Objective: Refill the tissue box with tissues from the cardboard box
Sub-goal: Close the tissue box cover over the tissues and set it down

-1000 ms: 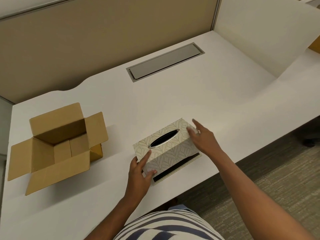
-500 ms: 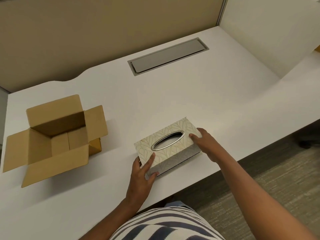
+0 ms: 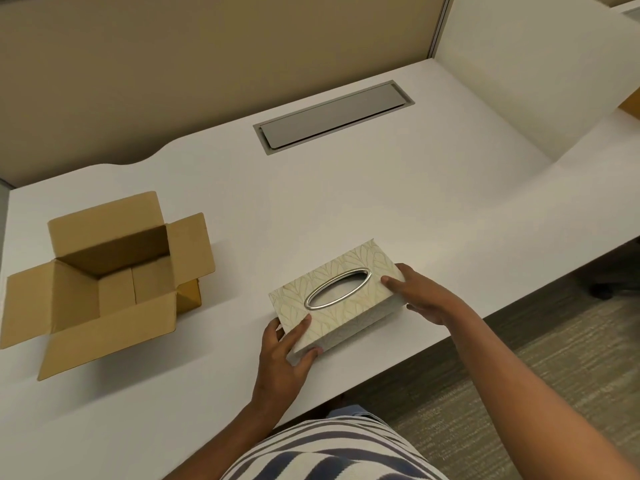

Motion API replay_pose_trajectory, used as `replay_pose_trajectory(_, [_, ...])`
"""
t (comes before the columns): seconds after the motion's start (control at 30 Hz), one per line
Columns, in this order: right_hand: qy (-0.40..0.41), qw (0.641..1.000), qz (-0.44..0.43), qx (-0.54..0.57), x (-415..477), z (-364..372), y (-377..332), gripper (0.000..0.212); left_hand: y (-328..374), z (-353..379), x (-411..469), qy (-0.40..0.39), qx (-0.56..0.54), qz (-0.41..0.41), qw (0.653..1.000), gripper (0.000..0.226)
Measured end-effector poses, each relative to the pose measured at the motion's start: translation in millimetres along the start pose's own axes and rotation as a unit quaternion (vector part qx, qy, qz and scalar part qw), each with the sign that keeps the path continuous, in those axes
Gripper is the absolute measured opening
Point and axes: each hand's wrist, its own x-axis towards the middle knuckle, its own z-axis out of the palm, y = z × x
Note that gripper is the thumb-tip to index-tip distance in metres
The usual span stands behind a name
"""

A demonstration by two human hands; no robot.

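A cream tissue box with a leaf pattern and a silver oval slot lies near the front edge of the white desk. My left hand grips its near left corner, thumb on the side and a finger on top. My right hand holds its right end, fingers on top and along the side. The box seems closed down on its base, with white tissue showing faintly through the slot. A brown cardboard box stands open at the left, flaps spread, its inside showing only cardboard.
A grey cable hatch is set into the desk further back. Beige and white partition walls close the back and right. The desk's front edge runs diagonally under my right arm, with carpet floor below.
The dark gap under the tissue box's lid has closed. My right hand has moved from beside the box onto its right end, and my left hand stays on the near corner.
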Motion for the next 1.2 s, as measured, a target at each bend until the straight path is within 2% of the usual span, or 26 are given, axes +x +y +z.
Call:
replay_pose_trajectory(0.17, [-0.03,1.0,0.002,0.007,1.7,-6.1,1.5,0.045,13.2,-6.4,7.7,0.044,-0.124,-0.082,0.988,0.038])
replay_pose_trajectory(0.3, [-0.032,0.999,0.016,0.025,4.6,-10.1,4.0,0.047,22.6,-8.1,13.6,0.07,-0.174,-0.163,0.969,0.05])
replay_pose_trajectory(0.43, [-0.032,0.998,0.021,0.049,6.9,-9.0,8.0,0.041,25.5,-6.6,18.2,0.064,-0.184,-0.19,0.962,0.06])
replay_pose_trajectory(0.5, [-0.003,0.997,0.023,0.069,7.7,-7.3,12.0,0.045,24.1,-5.6,20.4,0.066,-0.191,-0.199,0.959,0.063])
replay_pose_trajectory(0.7, [0.05,0.985,-0.001,0.166,10.0,4.1,24.8,0.038,19.2,-1.4,23.8,0.024,-0.207,-0.288,0.935,0.059])
replay_pose_trajectory(0.73, [0.053,0.983,-0.006,0.178,10.1,6.3,25.2,0.041,19.5,-1.4,25.1,0.014,-0.215,-0.303,0.928,0.059])
replay_pose_trajectory(0.87, [0.068,0.979,-0.031,0.191,11.5,15.2,26.6,0.075,22.2,-0.8,32.3,0.009,-0.236,-0.332,0.913,0.058])
replay_pose_trajectory(0.97, [0.102,0.976,-0.037,0.191,13.0,22.3,29.4,0.089,24.9,0.4,36.0,0.008,-0.253,-0.355,0.9,0.063])
replay_pose_trajectory(1.1, [0.131,0.973,-0.03,0.188,14.7,27.7,32.3,0.1,7.3,8.2,38.7,0.011,-0.295,-0.374,0.879,0.109])
replay_pose_trajectory(1.13, [0.136,0.971,-0.032,0.192,15.0,28.6,34.6,0.1,5.5,9.2,40.5,0.009,-0.301,-0.381,0.874,0.109])
replay_pose_trajectory(1.2, [0.148,0.968,-0.041,0.198,14.5,30.5,39.7,0.095,21.3,2.8,43.4,0.004,-0.289,-0.384,0.877,0.085])
